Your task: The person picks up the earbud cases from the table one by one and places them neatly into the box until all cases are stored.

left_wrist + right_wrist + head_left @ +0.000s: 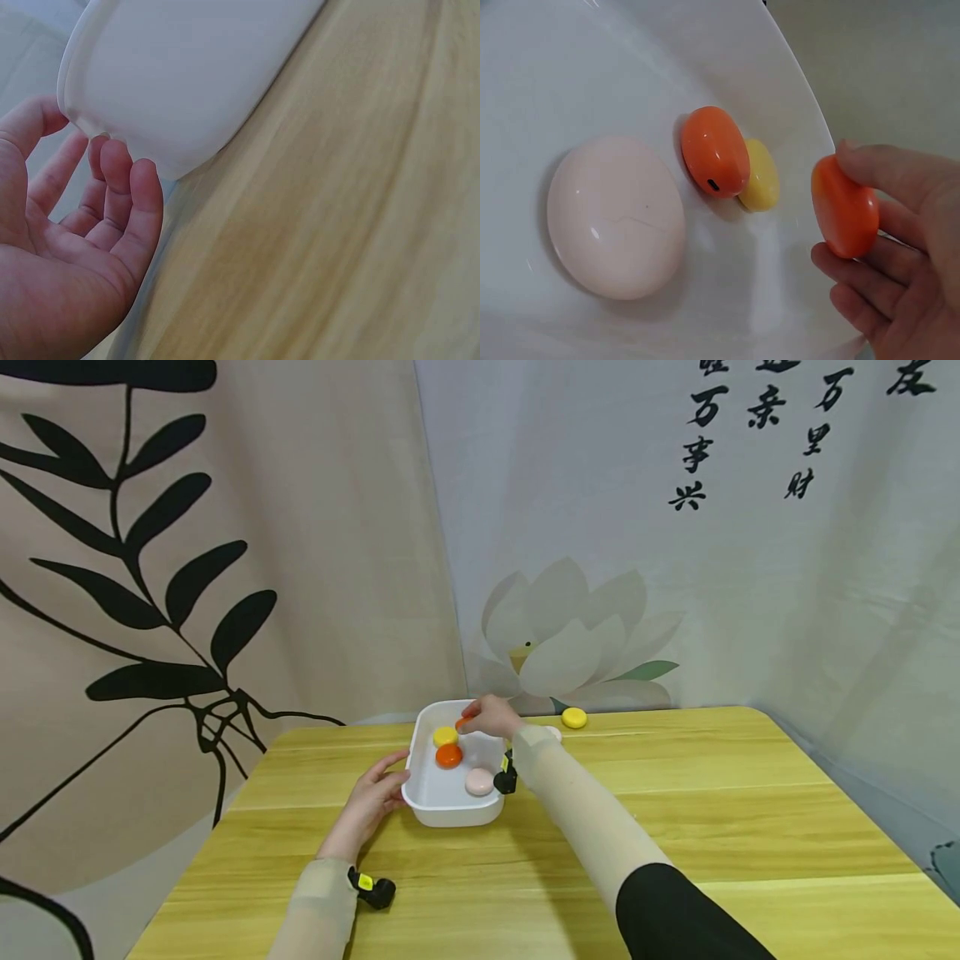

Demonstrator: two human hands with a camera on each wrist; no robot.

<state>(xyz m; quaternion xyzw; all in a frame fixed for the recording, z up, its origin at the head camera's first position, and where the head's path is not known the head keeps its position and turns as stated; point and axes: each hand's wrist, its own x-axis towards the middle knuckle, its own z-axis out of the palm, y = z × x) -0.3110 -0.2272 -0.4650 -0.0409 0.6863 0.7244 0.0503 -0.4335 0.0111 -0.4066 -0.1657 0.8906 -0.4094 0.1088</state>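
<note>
A white rectangular container (pixel 453 817) stands on the table, tilt not evident. My left hand (pixel 375 793) holds its left side; in the left wrist view, curled fingers (pixel 144 191) touch the rim. Over the container's far right part, my right hand (pixel 491 717) pinches an orange glossy pebble-shaped piece (pixel 844 210) between thumb and fingers. Inside lie another orange piece (pixel 449 756) with a small dark slot, a yellow piece (pixel 445 737) beside it, and a pale pink piece (pixel 479 782) nearer the front.
On the wooden table (pixel 720 810), a yellow piece (pixel 574 718) lies near the far edge. A pale piece (pixel 554 732), partly hidden by the right wrist, is beside it. A printed curtain (pixel 337 527) hangs behind the table.
</note>
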